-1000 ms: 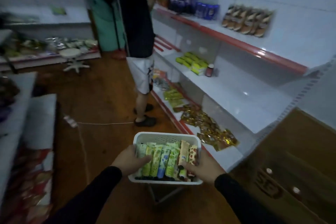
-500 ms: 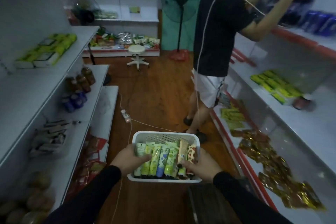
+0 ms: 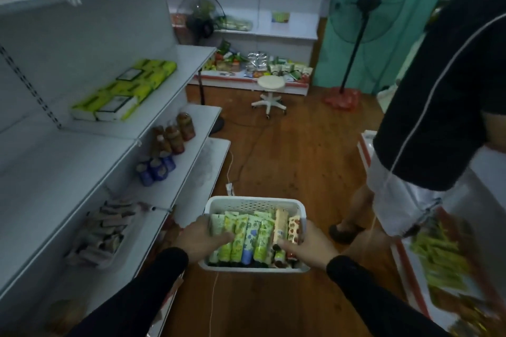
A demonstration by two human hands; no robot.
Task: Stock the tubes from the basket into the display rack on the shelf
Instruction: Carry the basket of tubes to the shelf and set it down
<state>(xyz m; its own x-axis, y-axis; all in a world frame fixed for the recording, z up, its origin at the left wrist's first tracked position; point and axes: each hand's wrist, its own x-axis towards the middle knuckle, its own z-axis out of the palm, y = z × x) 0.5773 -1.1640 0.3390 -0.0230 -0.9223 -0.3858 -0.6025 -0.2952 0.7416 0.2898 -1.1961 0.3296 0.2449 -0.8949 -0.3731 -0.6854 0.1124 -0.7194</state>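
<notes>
I carry a white perforated basket (image 3: 253, 204) in front of me over the wooden floor. It is packed with several upright tubes (image 3: 247, 238), mostly green, one blue and white, two orange and red at the right. My left hand (image 3: 201, 236) grips the basket's left rim, thumb over the tubes. My right hand (image 3: 308, 247) grips the right rim the same way. On a lower left shelf stands a clear display rack (image 3: 100, 232) with several tubes lying in it.
White shelves (image 3: 82, 156) run along my left with green packs (image 3: 123, 90), brown bottles (image 3: 175, 133) and blue cans (image 3: 156, 169). A person in a black shirt (image 3: 443, 107) stands close at the right. A stool (image 3: 269, 93), a floor fan (image 3: 358, 22) and a cable on the floor (image 3: 230, 172) lie ahead.
My view has swung left from the right-hand shelves to the left-hand ones. The basket stays held in both hands. The other person now stands at the right edge.
</notes>
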